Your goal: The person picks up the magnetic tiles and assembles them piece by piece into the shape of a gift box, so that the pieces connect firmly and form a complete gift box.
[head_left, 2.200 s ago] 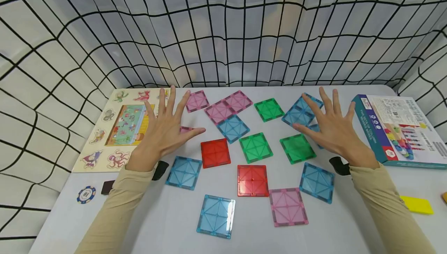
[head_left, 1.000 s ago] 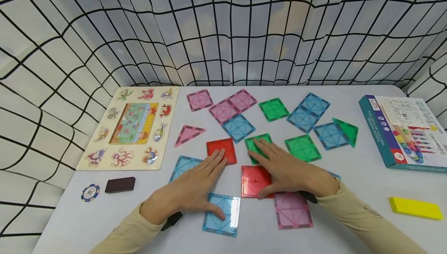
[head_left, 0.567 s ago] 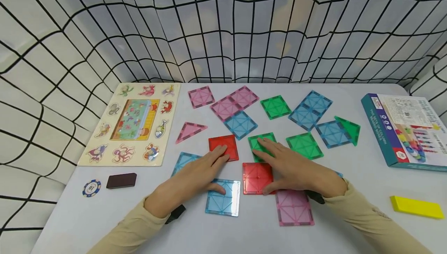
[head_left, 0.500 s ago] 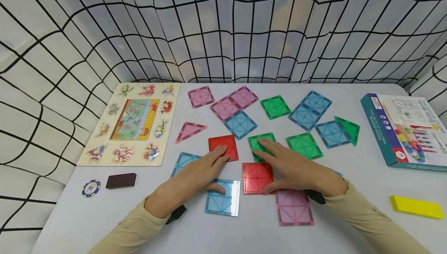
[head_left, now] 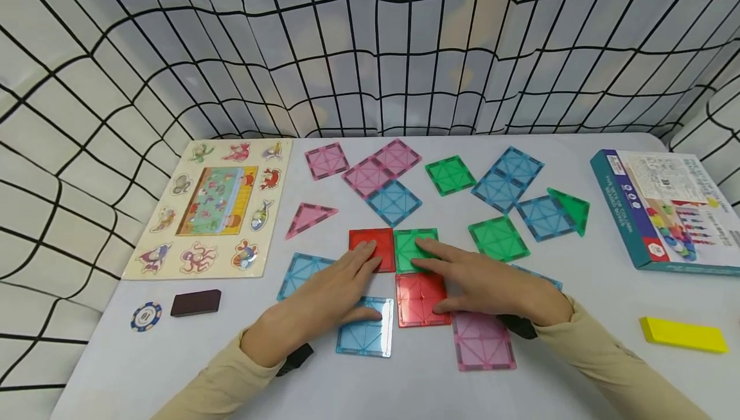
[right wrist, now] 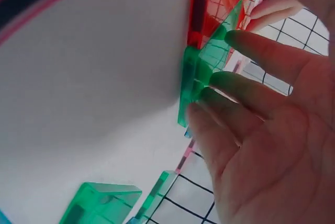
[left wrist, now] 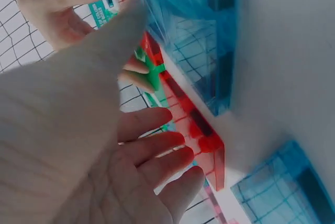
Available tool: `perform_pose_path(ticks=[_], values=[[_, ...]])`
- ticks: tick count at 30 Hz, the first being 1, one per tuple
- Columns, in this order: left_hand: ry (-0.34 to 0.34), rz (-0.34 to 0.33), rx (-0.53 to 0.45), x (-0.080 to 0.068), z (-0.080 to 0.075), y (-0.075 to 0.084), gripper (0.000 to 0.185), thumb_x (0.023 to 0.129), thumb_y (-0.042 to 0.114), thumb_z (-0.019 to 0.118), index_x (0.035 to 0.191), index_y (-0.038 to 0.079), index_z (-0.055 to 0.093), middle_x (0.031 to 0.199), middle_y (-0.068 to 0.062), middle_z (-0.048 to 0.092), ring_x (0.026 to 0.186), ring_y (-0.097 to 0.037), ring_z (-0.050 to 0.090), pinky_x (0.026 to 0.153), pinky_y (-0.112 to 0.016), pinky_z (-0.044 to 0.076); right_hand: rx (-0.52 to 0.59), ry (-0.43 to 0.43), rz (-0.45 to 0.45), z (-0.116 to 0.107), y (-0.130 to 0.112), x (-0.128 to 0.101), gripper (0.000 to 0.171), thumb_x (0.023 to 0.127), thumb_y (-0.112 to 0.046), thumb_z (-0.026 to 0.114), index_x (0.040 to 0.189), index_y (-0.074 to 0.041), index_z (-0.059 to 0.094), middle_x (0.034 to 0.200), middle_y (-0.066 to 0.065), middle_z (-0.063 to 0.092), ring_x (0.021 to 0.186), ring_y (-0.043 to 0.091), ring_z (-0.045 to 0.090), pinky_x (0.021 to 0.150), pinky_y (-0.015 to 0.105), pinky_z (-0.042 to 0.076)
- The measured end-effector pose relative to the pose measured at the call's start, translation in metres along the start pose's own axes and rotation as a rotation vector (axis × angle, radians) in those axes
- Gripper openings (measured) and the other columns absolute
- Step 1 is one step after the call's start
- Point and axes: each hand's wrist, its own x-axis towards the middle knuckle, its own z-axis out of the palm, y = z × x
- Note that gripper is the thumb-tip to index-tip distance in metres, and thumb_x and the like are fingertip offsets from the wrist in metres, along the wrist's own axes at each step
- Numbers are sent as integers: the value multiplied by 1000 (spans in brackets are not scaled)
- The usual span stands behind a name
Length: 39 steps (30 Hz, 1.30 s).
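My left hand [head_left: 324,295] rests with fairly straight fingers on a see-through red square magnetic tile [head_left: 376,262], its thumb over a light blue square tile [head_left: 364,340]. The right hand [head_left: 485,282] has its fingertips on a green square tile [head_left: 406,246] and its thumb at the edge of a second red tile [head_left: 417,304]. The first red tile and the green tile lie side by side, edges meeting. Just below the green one sits the second red tile. In the right wrist view the green tile [right wrist: 191,77] stands flat against the red tile [right wrist: 201,12].
Other pink, blue and green tiles lie around, such as a pink square [head_left: 484,346] and pink triangle [head_left: 309,219]. At left are a picture puzzle board [head_left: 274,208], dark block [head_left: 195,303] and poker chip [head_left: 146,316]. At right are a boxed game [head_left: 665,208] and yellow block [head_left: 684,334].
Both hands have come down from raised, spread poses onto the tiles. The blue tile under the left thumb slid upward. The green tile has turned straight and moved left against the straightened red one.
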Motion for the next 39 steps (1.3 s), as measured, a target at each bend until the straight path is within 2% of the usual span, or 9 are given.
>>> perform_pose_path(ticks=[4,7,12,16,22,25,32,36,39], values=[[-24,13,13,4,-1,3,90,97,50,70,157,-8,37,168,-24,29,156,-40,26,120,-48,35,-49,17,-28,5,-5,-2,84,89,-41,84,156,-6,48,168,18,30,149,40,39,111,55,46],[-74,17,12,3,-2,4,103,90,57,76,159,-8,33,169,-24,25,157,-42,21,123,-49,30,-54,-16,-45,8,-13,-3,92,88,-48,83,158,-3,43,169,20,26,153,42,30,116,56,40],[-156,13,-28,-1,-5,5,125,76,63,86,161,-7,28,171,-25,14,159,-42,14,124,-53,26,-54,-55,-18,9,-23,-4,92,90,-41,83,160,0,38,171,21,21,158,40,21,117,53,39],[-186,-12,-48,-1,-5,8,129,74,64,87,163,-4,24,173,-22,9,160,-40,10,124,-52,27,-44,-54,3,8,-22,-5,91,91,-38,83,160,0,38,172,20,20,157,40,22,115,51,43],[-90,-20,-23,4,-2,6,109,86,57,82,160,-5,32,170,-21,23,157,-38,22,119,-48,38,-15,-29,-18,10,-16,-8,87,92,-36,82,161,-4,38,173,17,18,156,39,26,113,52,45],[-44,-2,-4,6,-2,2,107,84,56,83,158,-6,37,168,-21,30,155,-37,30,115,-47,44,-3,-17,-33,12,-12,-11,88,92,-37,82,161,-6,38,173,16,18,155,39,30,111,50,47],[-57,43,25,8,-7,-2,107,81,50,87,156,-8,38,165,-22,33,152,-38,33,115,-47,44,79,-17,-21,-1,1,-19,79,95,-43,77,161,-14,43,171,11,28,147,39,43,107,55,50],[-76,19,47,12,-7,5,105,82,48,88,156,-9,39,164,-24,34,152,-39,32,115,-47,43,137,63,55,-25,20,-38,69,99,-38,73,158,-16,46,169,11,33,149,42,39,109,64,45],[-92,-1,38,17,-5,11,104,87,50,83,157,-9,35,166,-25,29,154,-41,27,119,-49,38,115,134,114,-39,39,-53,66,98,-31,76,156,-14,49,168,14,34,148,46,38,107,65,46]])
